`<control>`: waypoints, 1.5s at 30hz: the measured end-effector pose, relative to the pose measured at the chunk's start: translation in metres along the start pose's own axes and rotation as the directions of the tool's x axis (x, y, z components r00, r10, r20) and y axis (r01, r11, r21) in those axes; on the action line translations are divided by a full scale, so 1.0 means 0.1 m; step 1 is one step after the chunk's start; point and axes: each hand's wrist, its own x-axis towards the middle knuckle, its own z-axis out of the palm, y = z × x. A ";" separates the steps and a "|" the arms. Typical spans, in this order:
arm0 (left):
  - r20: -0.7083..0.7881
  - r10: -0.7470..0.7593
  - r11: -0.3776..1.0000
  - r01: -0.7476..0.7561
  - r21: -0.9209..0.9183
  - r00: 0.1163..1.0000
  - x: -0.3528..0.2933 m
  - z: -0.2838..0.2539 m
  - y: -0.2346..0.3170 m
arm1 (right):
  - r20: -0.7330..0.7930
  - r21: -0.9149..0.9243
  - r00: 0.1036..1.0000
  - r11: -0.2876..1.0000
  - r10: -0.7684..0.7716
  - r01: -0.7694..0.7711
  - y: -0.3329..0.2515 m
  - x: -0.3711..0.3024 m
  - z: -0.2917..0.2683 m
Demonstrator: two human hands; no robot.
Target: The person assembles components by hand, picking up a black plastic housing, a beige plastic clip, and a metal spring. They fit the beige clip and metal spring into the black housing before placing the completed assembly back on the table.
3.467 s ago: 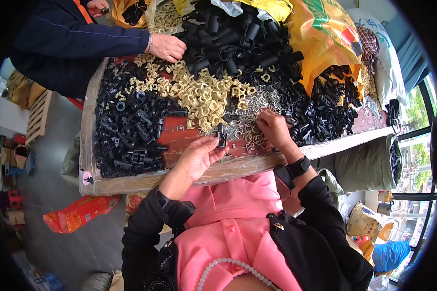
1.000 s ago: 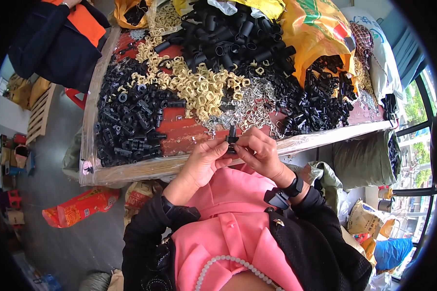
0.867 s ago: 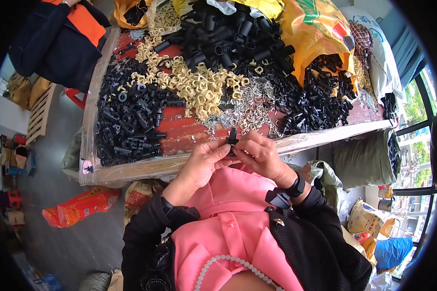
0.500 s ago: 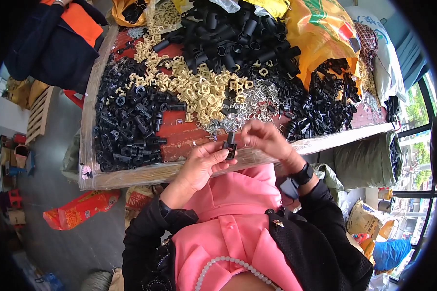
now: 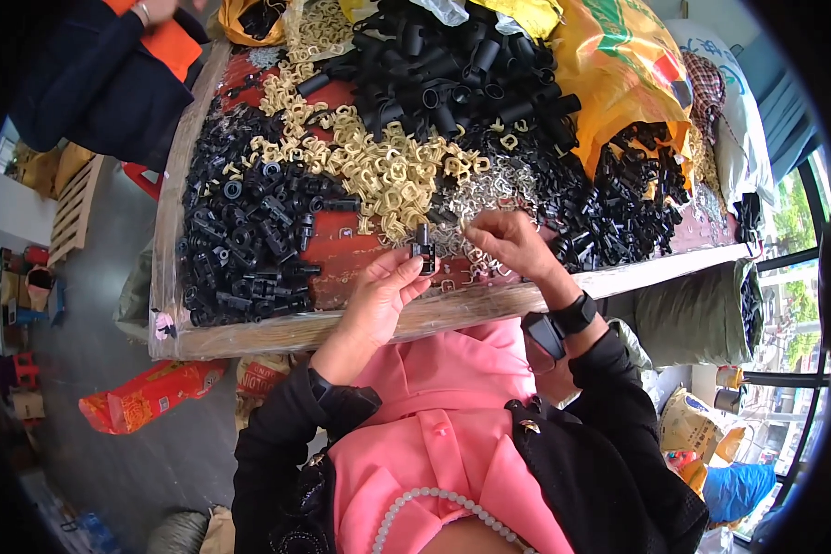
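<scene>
My left hand (image 5: 386, 288) pinches a small black plastic fitting (image 5: 423, 247) between thumb and fingers, over the near part of the table. The fitting stands upright, its narrow end up. To its right, my right hand (image 5: 512, 242) has thumb and forefinger pressed together above a scatter of small silver metal clips (image 5: 503, 189); whether a clip is between the fingertips is too small to tell. Beyond both hands spreads a heap of cream-coloured ring-like plastic pieces (image 5: 392, 175). Black fittings (image 5: 249, 231) are piled to the left, and smaller black parts (image 5: 609, 203) to the right.
Black tubes (image 5: 452, 83) lie heaped at the back, next to a yellow-orange sack (image 5: 619, 74) spilling parts. A plastic-wrapped rim (image 5: 360, 328) edges the red tabletop (image 5: 337, 245). Another person in dark clothing (image 5: 102, 83) is at the far left. A green sack (image 5: 692, 314) stands right.
Both hands have moved forward, farther over the table. The black fitting has moved forward and slightly left in my left hand. My right hand has come down toward the silver clips.
</scene>
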 end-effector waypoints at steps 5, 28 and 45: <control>0.087 0.027 0.997 -0.020 -0.073 0.996 -0.11 0.12 -0.08 | 0.295 0.420 0.939 0.859 0.176 -0.293 -0.19 -0.32 0.10; 0.136 -0.274 0.961 0.276 0.006 0.952 -0.18 -0.01 0.06 | 0.494 0.080 0.833 0.967 -0.249 0.241 -0.46 -0.16 -0.11; 0.133 -0.289 0.957 0.287 0.036 0.948 -0.30 0.05 -0.01 | 0.524 -0.051 0.832 0.968 -0.182 0.244 -0.58 -0.31 -0.07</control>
